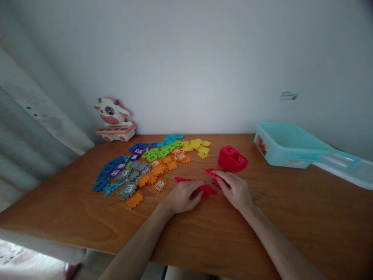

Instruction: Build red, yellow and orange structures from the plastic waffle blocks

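My left hand (188,196) is closed around a red plastic building piece (206,190) just above the wooden table. Between the thumb and fingers of my right hand (235,188) is another red building piece (210,172), held flat with its notched edge showing. Part of a further red piece shows beneath my right fingers. A thin red strip (183,179) lies on the table behind my left hand. Beyond my right hand stands a red box-like assembly (231,158) made of joined pieces, with lattice openings on its side.
Sorted interlocking tiles spread over the table's left half: orange (157,170), grey (129,189), blue (112,171), green (159,153) and yellow (198,144). A cow toy keyboard (115,130) stands back left. At right sits a turquoise bin (279,153) with a translucent lid (349,165) beside it.
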A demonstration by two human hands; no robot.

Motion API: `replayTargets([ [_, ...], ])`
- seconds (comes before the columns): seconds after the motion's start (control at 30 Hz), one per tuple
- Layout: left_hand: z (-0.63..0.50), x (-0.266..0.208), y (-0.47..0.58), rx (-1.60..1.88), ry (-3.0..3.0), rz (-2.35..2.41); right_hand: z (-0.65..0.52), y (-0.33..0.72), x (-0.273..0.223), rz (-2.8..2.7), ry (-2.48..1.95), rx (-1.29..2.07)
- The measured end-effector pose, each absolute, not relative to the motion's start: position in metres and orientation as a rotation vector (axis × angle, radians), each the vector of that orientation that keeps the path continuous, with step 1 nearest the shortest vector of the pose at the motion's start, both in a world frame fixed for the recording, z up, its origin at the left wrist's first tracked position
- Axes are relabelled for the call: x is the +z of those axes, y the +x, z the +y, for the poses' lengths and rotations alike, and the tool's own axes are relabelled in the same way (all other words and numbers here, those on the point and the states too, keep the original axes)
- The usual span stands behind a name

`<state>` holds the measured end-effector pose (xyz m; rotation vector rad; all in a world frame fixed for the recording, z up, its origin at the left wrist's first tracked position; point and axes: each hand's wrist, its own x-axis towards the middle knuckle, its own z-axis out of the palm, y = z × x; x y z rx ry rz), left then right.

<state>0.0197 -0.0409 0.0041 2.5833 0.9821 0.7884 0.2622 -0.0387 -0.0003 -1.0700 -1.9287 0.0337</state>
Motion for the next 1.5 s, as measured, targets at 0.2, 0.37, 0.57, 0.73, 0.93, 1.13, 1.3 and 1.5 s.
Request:
replayTargets([
  [0.2, -0.037, 0.004, 0.022, 1.035, 2.343, 1.198, -0.036, 0.274, 0.009, -1.513, -1.15, -0.167],
  [0.37, -0.028, -0.002, 0.019, 1.131, 2.123, 1.359, -0.026, 0.277, 0.012, -1.262, -1.294, -0.083],
  [0.57, -0.021, -0.011, 0.015, 1.004, 2.248, 1.493, -0.017, 0.284, -0.002, -1.221, -1.392, 0.132],
  [0.73, -0.021, -0.009, 0.015, 0.981, 2.158, 1.443, -0.014, 0.285, -0.004, -1.161, -1.335, 0.276],
  [0.93, -0.025, -0.006, 0.018, 0.899, 2.166, 1.395, -0.022, 0.27, 0.0, -1.308, -1.193, 0.389],
  [1.13, -0.028, -0.006, 0.02, 1.167, 2.103, 1.412, -0.036, 0.259, 0.005, -1.487, -1.025, 0.505],
  [1.3, -0.032, 0.004, 0.019, 1.295, 1.795, 0.958, -0.051, 0.246, 0.011, -1.493, -0.815, 0.791],
  [1.5, -0.039, 0.011, 0.02, 1.305, 1.688, 0.797, -0.06, 0.234, 0.007, -1.574, -0.748, 0.923],
])
